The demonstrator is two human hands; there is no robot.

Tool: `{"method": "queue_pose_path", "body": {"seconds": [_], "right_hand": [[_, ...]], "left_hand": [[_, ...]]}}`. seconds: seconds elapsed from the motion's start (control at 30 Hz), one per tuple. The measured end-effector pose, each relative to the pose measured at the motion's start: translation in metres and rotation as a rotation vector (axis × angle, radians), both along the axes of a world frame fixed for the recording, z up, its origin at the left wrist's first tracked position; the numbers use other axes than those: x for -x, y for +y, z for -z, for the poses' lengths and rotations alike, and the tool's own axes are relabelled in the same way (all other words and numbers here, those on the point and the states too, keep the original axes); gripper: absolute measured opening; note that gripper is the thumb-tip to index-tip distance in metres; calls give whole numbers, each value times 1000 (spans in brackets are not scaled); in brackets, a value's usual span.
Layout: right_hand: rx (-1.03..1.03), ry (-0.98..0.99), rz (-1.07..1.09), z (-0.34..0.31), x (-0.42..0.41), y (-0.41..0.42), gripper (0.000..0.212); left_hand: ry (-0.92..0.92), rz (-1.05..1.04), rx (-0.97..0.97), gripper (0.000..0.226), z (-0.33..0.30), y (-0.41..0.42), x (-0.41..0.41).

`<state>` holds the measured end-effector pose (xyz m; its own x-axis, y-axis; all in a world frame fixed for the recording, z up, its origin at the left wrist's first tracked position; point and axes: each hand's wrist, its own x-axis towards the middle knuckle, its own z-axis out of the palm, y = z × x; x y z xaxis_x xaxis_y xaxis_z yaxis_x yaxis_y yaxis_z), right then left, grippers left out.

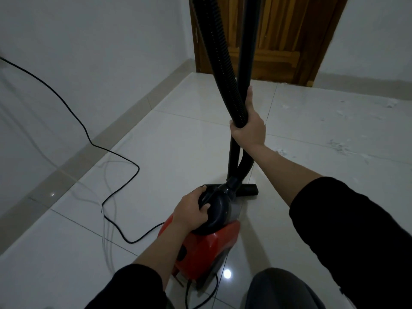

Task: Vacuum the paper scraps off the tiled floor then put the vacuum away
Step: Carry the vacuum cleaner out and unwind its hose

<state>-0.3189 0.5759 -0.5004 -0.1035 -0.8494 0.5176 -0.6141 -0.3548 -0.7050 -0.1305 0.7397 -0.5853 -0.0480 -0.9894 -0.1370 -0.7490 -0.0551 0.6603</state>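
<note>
A red canister vacuum sits on the tiled floor in front of me. My left hand grips its round black front cap. My right hand is closed around the upright black wand and ribbed hose together. The black floor nozzle rests on the tiles just beyond the canister. White paper scraps lie scattered over the tiles to the right.
A black power cord runs down the left wall and loops across the floor to the vacuum. A wooden door stands at the far end. White walls with a grey skirting bound the floor. My knee is at the bottom.
</note>
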Motion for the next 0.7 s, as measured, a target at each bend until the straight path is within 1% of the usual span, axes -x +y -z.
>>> {"method": "queue_pose_path", "body": {"seconds": [0.27,0.43,0.53,0.63,0.7], "right_hand": [[-55,-4,25,-2,1,6,98],[-40,-7,28,-1,1,10,98],[-34,3,22,-1,2,10,98],[-34,-4,15,0,3,10,99],[-26,-2,13,1,3,9,99]], "left_hand": [[-4,40,8,60,3,2,0],[-28,68,-4,60,4,0,0],[-50,67,7,56,-4,-4,5],[-23,45,35,63,-30,-16,15],[71,9,127,72,-57,-28,26]]}}
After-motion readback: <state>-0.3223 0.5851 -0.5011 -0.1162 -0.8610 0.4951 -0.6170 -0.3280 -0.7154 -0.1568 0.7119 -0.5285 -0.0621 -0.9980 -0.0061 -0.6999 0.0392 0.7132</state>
